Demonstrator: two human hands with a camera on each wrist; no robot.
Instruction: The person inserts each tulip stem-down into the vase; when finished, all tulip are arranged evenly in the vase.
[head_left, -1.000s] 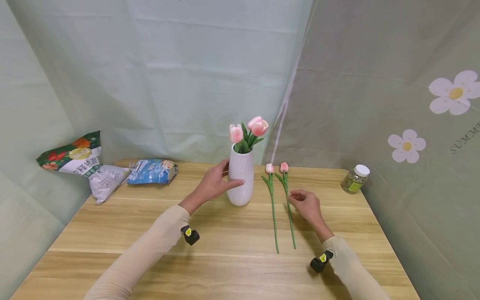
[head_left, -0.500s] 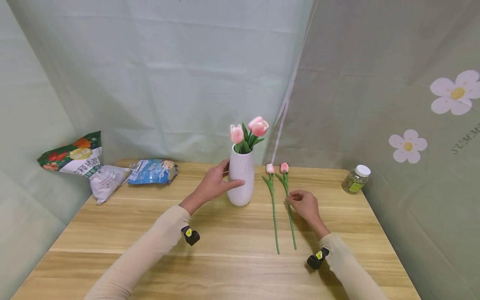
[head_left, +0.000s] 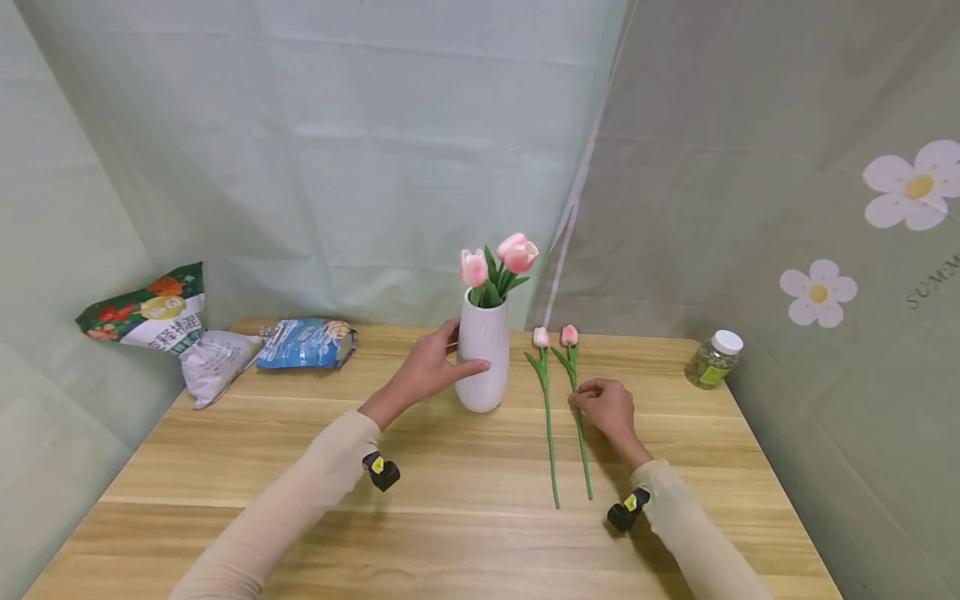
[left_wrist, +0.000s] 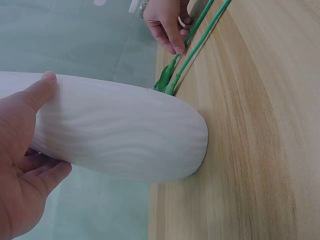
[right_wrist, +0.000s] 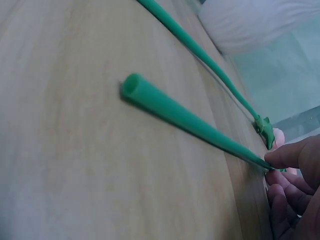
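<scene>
A white ribbed vase (head_left: 486, 337) stands upright on the wooden table, with pink tulips (head_left: 517, 252) and green leaves rising from its mouth. My left hand (head_left: 429, 368) grips its side, thumb across the front and fingers around the back. To the right, two more tulips lie side by side, blooms toward the back wall. My right hand (head_left: 609, 408) is at the outer tulip (head_left: 582, 450), pinching its green stem between thumb and fingertips below the leaves. In the right wrist view, the stem's hollow cut end (right_wrist: 132, 86) points toward the camera. The inner tulip (head_left: 550, 433) lies untouched nearer the vase.
A blue packet (head_left: 303, 343) and a flower-printed bag (head_left: 161, 312) sit at the back left. At the back right is a white-lidded jar (head_left: 712, 360) by the table edge. Fabric walls (head_left: 360, 167) enclose the table's back and sides.
My right hand has shifted slightly left onto the outer tulip's stem, its thumb and fingers closing there. The left hand and vase have stayed in place.
</scene>
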